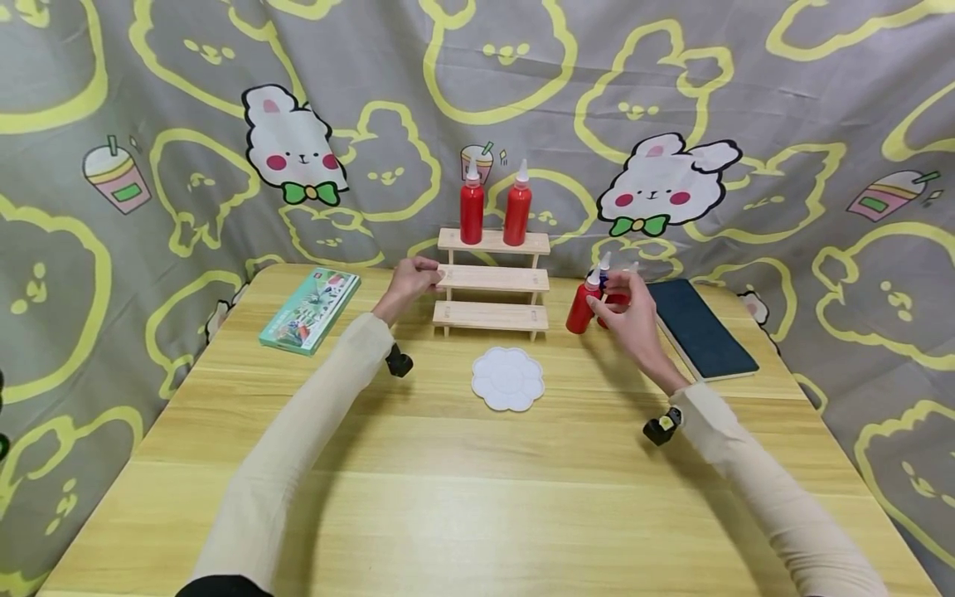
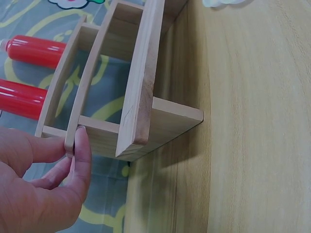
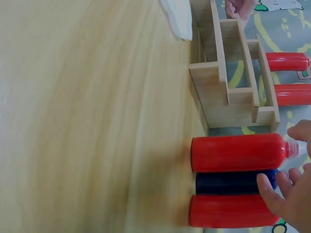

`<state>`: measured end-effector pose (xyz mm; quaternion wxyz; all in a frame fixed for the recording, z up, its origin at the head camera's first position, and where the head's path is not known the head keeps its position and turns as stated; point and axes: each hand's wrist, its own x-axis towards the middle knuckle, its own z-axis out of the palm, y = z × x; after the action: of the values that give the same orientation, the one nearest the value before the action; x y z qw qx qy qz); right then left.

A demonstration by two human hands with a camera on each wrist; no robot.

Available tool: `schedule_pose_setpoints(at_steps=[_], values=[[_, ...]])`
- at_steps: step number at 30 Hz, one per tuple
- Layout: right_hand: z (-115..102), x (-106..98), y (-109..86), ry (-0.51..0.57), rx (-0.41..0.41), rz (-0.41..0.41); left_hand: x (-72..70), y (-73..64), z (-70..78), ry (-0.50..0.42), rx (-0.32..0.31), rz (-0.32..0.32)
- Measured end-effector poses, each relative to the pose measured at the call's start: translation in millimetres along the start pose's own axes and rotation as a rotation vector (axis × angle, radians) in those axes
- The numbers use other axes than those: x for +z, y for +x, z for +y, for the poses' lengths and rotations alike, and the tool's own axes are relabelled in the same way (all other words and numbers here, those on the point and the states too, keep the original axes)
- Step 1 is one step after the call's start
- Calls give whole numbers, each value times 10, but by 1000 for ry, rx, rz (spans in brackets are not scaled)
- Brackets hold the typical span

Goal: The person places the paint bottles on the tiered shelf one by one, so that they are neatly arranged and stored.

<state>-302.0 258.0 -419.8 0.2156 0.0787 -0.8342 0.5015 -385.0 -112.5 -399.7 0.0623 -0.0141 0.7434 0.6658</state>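
Observation:
A three-tier wooden shelf (image 1: 492, 313) stands at the back of the table. On its top tier are two upright red squeeze bottles (image 1: 472, 215) with pointed white nozzles. My left hand (image 1: 409, 286) pinches the left end of the middle tier (image 2: 80, 104) between thumb and fingers. To the right of the shelf, my right hand (image 1: 630, 311) is at a group of bottles, its fingers spread around the upper part of the nearest red bottle (image 3: 238, 153). A dark blue bottle (image 3: 228, 182) and another red bottle (image 3: 231, 211) stand beside it, partly covered by the hand.
A white flower-shaped palette (image 1: 508, 379) lies in front of the shelf. At the left is a green illustrated box (image 1: 311, 310). A dark blue flat book or pad (image 1: 705, 329) lies at the right. Patterned grey cloth (image 1: 388, 66) hangs behind the table.

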Motion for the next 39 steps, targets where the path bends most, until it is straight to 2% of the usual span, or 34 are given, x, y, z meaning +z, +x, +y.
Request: schedule_pose_setpoints(at_steps=[10,18,25,32,39], values=[[33,121,-47,51,112,-7,-8,14,-18,-5,-3,-1],[58,246,-74,-10,147,3,-4,15,-24,-26,2,-2],[69,352,-97,-6,184,21,-16,26,-39,-19,2,-7],[101,406,-108,65,178,60,-16,18,-31,-1,13,1],[59,305,-112,82,162,32,-12,9,-24,-9,8,-3]])
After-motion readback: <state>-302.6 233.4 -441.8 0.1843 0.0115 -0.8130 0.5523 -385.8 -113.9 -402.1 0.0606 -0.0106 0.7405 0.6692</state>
